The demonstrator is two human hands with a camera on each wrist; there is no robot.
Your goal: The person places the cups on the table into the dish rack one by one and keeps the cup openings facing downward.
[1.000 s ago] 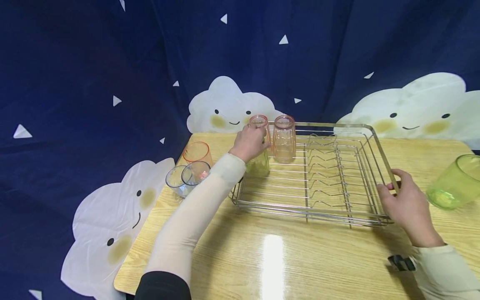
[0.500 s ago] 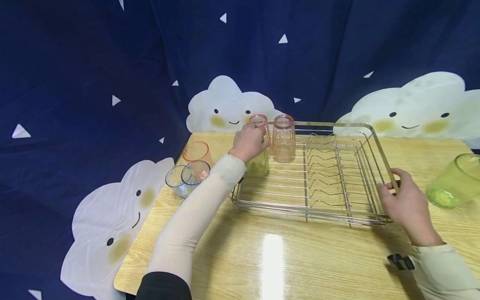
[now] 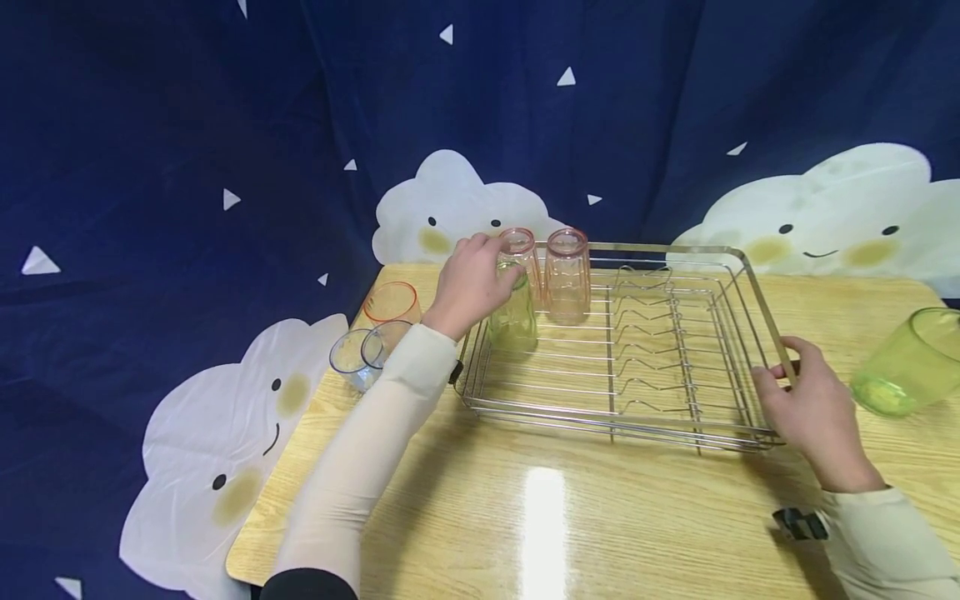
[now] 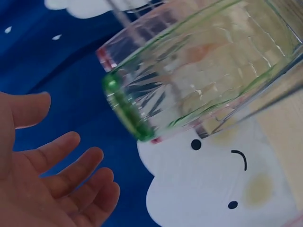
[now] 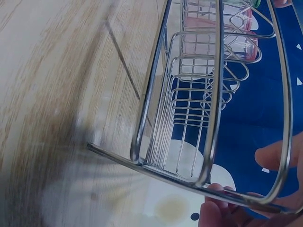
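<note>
A green tumbler (image 3: 513,323) stands upside down inside the wire dish rack (image 3: 660,248), at its left end. My left hand (image 3: 467,287) is just left of the tumbler's top. In the left wrist view that hand (image 4: 61,182) has its fingers spread and apart from the green tumbler (image 4: 203,71), holding nothing. Behind the green one, two pink tumblers (image 3: 567,292) also stand inverted in the rack. At the rack's right side my right hand (image 3: 813,408) grips the flat metal rim, with fingers and thumb around it, as the right wrist view also shows.
Left of the rack, an orange-rimmed glass (image 3: 392,302) and two blue-rimmed glasses (image 3: 348,358) stand upright near the table's left edge, partly behind the left sleeve. A large yellow-green glass (image 3: 903,367) is on the wooden table (image 3: 637,517) at the far right. A dark blue curtain hangs behind.
My left hand has let go of the green tumbler and moved a little left, its fingers opening. The tumbler stays in the rack. My right hand keeps its place on the rim.
</note>
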